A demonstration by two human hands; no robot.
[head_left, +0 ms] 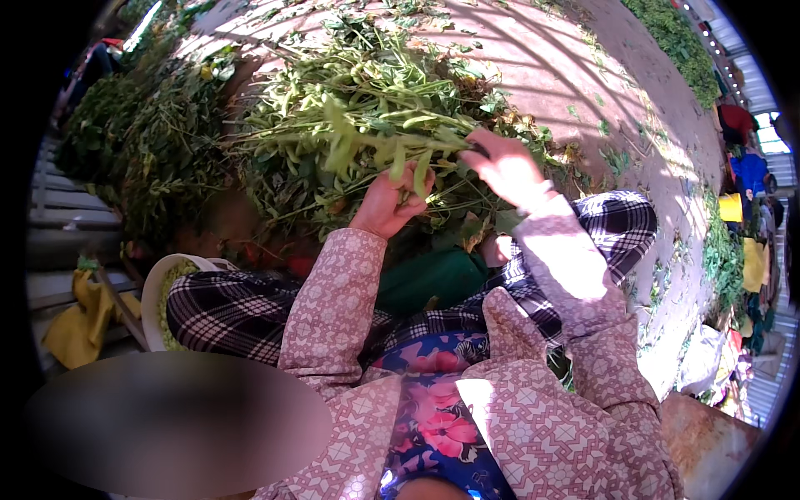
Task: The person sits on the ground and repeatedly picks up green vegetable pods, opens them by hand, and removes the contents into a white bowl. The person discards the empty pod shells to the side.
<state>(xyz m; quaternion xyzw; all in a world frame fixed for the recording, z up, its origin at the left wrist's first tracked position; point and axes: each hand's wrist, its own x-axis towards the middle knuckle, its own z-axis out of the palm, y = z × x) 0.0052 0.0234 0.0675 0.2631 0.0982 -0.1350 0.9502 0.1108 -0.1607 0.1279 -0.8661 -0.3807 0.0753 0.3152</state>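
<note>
My right hand [505,167] grips the stem end of a green bean plant [381,142], likely soybean. The plant stretches leftward from it, slightly blurred, with plump pods along the stem. Just below that stem, the fingers of my left hand [392,199] are curled around green bean pods [421,175]; a couple stick up past the fingers. Under and beyond both hands lies a heap of cut bean plants [350,81] with pods and leaves. By my left knee stands a white bucket [150,303] holding many green pods, partly hidden by my plaid trouser leg.
Darker leafy plants [150,137] are piled to the left. Beyond the heap runs a dirt floor [537,62] striped with shadows. Other people [747,169], a yellow bucket [730,207] and more green plants [678,50] line the right side. A yellow cloth [78,319] lies at far left.
</note>
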